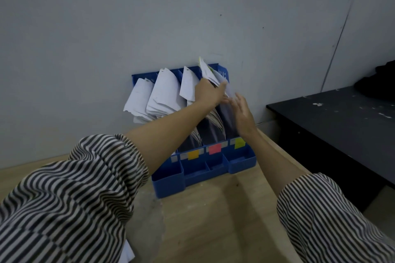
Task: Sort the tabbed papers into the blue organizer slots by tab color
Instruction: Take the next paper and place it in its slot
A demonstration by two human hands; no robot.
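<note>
gripping a sheaf of tabbed papers [210, 74] at the rightmost slot of the blue organizer [241, 161], left hand [208, 92] fingers curled round it; right hand [243, 111] flat, fingers straight. light, floppy sheets; likely best held low, near the edge.

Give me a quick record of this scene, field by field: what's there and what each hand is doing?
setting: wooden table against a grey wall
organizer: blue organizer with upright slots, small front trays
labels: orange tab, pink tab, yellow-green tab
papers: white sheets leaning in the slots
left hand: left hand grips a paper bundle over the rightmost slots
right hand: right hand open, fingers straight beside the papers
nearby: black table at right
</note>
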